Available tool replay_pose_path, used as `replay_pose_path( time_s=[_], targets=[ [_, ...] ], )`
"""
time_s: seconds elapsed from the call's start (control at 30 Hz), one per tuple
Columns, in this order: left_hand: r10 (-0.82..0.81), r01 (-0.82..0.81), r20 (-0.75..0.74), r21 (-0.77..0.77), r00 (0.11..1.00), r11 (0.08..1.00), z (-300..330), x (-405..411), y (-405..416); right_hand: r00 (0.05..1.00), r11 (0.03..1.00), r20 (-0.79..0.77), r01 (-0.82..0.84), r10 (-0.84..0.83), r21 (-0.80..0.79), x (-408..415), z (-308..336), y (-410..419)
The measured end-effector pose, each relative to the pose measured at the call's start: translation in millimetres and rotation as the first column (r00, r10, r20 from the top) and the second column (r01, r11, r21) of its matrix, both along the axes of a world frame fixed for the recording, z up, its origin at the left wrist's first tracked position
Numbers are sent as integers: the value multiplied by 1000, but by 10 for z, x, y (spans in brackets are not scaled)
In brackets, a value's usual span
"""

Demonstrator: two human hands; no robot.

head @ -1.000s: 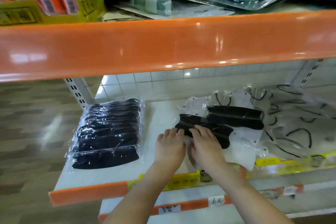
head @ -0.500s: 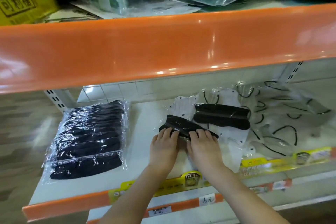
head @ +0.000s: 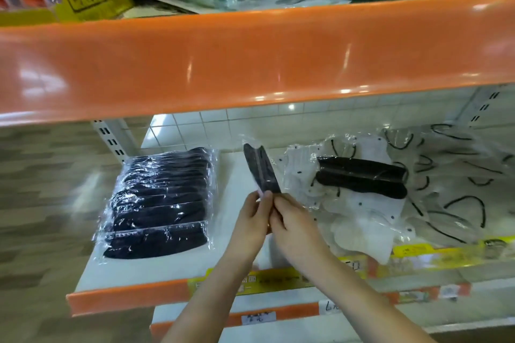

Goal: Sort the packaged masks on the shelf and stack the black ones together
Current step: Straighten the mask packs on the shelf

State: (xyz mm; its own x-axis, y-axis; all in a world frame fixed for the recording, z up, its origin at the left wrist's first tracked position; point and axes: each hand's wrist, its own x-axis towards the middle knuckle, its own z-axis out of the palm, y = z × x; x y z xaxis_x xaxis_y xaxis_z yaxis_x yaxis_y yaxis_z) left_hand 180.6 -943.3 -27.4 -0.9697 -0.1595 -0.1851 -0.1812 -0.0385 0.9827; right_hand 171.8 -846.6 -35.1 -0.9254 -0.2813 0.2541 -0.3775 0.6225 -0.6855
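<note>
The shelf is blurred at 3 o'clock — white masks indistinct. Black stack at 9 o'clock. Both hands — left, right — pinch one black mask upright, its lower end hidden.

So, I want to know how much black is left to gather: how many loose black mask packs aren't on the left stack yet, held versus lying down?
Black pack held by left hand and right hand: 1
Black pack lying on the white masks: 1
Total loose: 2
The left stack overlaps too much to count.
</note>
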Motion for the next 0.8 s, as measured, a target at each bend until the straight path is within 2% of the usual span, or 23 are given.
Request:
replay_pose_path(
  time_s=[0.07, 0.17, 0.23, 0.33, 0.47, 0.53, 0.6, 0.67, 0.7, 0.73, 0.77, 0.8],
  targets=[
    [102, -110, 87, 101, 991, 989, 6, 20, -153, 991, 991, 0, -134, 134, 11, 119, 43, -99],
    [144, -156, 93, 141, 985, 978, -13, 33, -464, 944, 961, -205, -229, 258, 156, 170, 73, -141],
    [59, -66, 65, 103, 996, 993, -5, 58, -694, 906, 927, -281, -235, 318, 291, 125, 71, -114],
    [-143, 143, 107, 6, 984, 990, 28, 101, -979, 895, 877, -262, -232, 362, 420, 47, 101, -77],
    [-313, 327, 173, -63, 934, 943, 96, 162, -1181, 875, 859, -277, -249, 398, 447, -20, 44, -96],
    [-369, 411, 238, -164, 899, 897, 137, 187, -1207, 861, 859, -285, -278, 421, 429, -39, 33, -126],
    [-307, 403, 276, -431, 911, 808, 122, 190, -1209, 861, 866, -307, -255, 406, 430, -39, 46, -168],
    [-174, 230, 151, -670, 973, 706, 134, 219, -1185, 864, 888, -361, -185, 351, 421, -52, 51, -228],
    [-138, 130, 46, -706, 989, 696, 177, 248, -1174, 863, 899, -392, -145, 319, 412, -63, 39, -267],
    [-126, 68, -36, -682, 991, 728, 239, 283, -1169, 863, 912, -418, -107, 283, 396, -68, 38, -317],
    [-140, 63, -72, -635, 988, 770, 319, 327, -1166, 863, 924, -439, -79, 251, 374, -79, 38, -375],
    [-175, 88, -78, -629, 981, 773, 400, 376, -1169, 862, 933, -453, -60, 228, 355, -87, 41, -440]
  ],
)
